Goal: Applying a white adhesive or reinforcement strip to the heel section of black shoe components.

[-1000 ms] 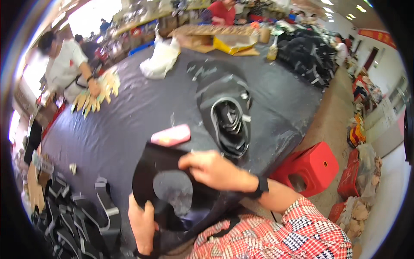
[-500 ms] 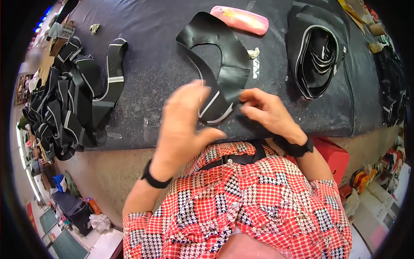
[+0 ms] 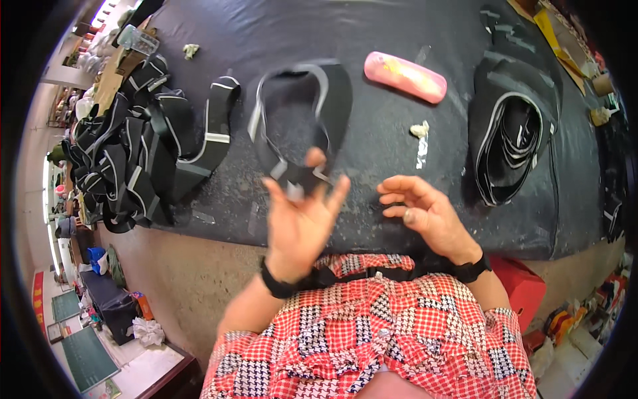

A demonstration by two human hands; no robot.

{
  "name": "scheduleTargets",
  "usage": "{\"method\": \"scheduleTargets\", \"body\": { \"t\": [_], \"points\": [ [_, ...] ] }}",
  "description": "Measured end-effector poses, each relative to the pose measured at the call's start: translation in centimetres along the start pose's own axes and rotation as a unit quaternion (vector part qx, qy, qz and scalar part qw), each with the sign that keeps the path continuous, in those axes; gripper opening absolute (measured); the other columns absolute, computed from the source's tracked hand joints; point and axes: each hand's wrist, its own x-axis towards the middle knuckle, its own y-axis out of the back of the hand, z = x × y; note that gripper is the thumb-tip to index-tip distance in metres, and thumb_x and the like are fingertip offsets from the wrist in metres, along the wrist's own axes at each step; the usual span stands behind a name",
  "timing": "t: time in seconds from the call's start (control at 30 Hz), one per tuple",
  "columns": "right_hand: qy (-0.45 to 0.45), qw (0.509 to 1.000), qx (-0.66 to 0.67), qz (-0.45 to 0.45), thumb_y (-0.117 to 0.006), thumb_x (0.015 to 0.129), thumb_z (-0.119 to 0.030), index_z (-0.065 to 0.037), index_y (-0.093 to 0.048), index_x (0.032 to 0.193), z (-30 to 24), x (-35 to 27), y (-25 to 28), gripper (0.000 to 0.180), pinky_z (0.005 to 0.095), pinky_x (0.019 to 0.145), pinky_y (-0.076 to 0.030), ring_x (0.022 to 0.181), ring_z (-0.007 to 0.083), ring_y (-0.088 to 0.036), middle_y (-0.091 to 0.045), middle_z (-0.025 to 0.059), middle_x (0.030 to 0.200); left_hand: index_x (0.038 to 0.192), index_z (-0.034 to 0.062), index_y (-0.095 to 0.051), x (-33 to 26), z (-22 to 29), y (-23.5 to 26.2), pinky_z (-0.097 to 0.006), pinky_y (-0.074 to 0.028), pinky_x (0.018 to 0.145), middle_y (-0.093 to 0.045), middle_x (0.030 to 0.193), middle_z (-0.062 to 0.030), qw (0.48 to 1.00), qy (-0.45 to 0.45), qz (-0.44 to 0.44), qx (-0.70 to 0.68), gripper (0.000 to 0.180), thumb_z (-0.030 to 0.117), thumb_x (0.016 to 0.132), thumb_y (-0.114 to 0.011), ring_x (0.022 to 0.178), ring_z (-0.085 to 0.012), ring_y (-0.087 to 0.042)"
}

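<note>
A curved black band (image 3: pixel 339 100) with pale grey edging forms a loop on the table, its outline smeared by motion. My left hand (image 3: pixel 299 226) is at the near end of the band, palm up with the fingers spread; whether a fingertip still touches it is hard to see. To the right, my right hand (image 3: pixel 428 216) hovers over the table's near part, fingers loosely bent and apart, holding nothing. Beyond it lie a pink oblong case (image 3: pixel 405 76) and a small crumpled pale scrap (image 3: pixel 419 129).
A tangled heap of black bands (image 3: pixel 126 153) with grey edging covers the table's left side. On the right sits a coiled stack of similar black pieces (image 3: pixel 485 153). The dark table (image 3: pixel 372 233) ends just in front of me; a red box (image 3: pixel 518 289) stands below its edge.
The band has moved left, away from the pink case, and turned so that more pale edging shows. My left hand has opened palm up; my right hand has come away from the band.
</note>
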Motion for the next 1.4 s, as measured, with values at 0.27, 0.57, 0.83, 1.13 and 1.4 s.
{"method": "scheduleTargets", "body": {
  "t": [0.27,0.57,0.83,1.13,1.4],
  "points": [
    [0.141,0.919,-0.364,0.053,-0.073,0.066,-0.017,-0.002,-0.043,0.121,0.5,4.3,-5.3,0.064,0.0254,0.067,-0.044,0.078,0.0154,-0.051,-0.043,0.0107,0.116,0.121,0.0114,-0.045,-1.5,-0.9,2.7,-0.039,-0.037,0.099,-0.050,0.122,-0.0054,0.992,0.064,0.007,-0.108,0.044,0.042,0.093,-0.032,0.112,-0.0214,-0.047],
    [-0.171,0.975,0.125,-0.071,-0.059,0.083,-0.035,0.001,-0.046,0.110,1.8,5.7,-5.9,0.047,0.0151,0.050,-0.042,0.061,0.0045,-0.053,-0.057,0.0038,0.085,0.124,0.0103,-0.044,-2.9,1.3,4.1,-0.042,-0.031,0.103,-0.043,0.131,-0.0101,0.982,0.091,-0.040,-0.163,0.050,0.047,0.091,-0.033,0.124,-0.0251,-0.036],
    [-0.008,0.984,0.164,0.075,-0.058,0.084,-0.013,-0.009,-0.045,0.071,-0.9,5.6,-6.0,0.019,0.0175,0.035,-0.025,0.037,0.0015,-0.031,-0.044,-0.0049,0.059,0.120,0.0003,-0.043,-6.4,6.7,2.7,-0.039,-0.035,0.098,-0.047,0.124,-0.0169,0.849,0.180,0.048,0.494,0.044,0.031,0.089,-0.049,0.116,-0.0249,-0.045],
    [0.075,0.977,-0.162,0.115,-0.064,0.078,-0.015,0.002,-0.055,0.079,-2.5,5.4,-5.6,0.019,0.0194,0.039,-0.034,0.045,0.0053,-0.046,-0.054,0.0027,0.061,0.107,-0.0035,-0.055,-1.4,3.5,-2.8,-0.026,-0.045,0.074,-0.061,0.091,-0.0063,0.801,0.180,-0.036,0.570,0.032,0.019,0.084,-0.059,0.084,-0.0097,-0.055],
    [0.406,0.740,-0.528,0.088,-0.066,0.070,-0.004,-0.005,-0.060,0.091,-2.5,3.5,-3.2,0.022,0.0282,0.055,-0.050,0.064,0.0217,-0.061,-0.060,0.0081,0.078,0.105,-0.0030,-0.058,-1.6,3.7,-2.7,-0.026,-0.046,0.073,-0.063,0.093,-0.0072,0.760,0.036,-0.056,0.647,0.027,0.017,0.088,-0.054,0.081,-0.0118,-0.056]
  ]
}}
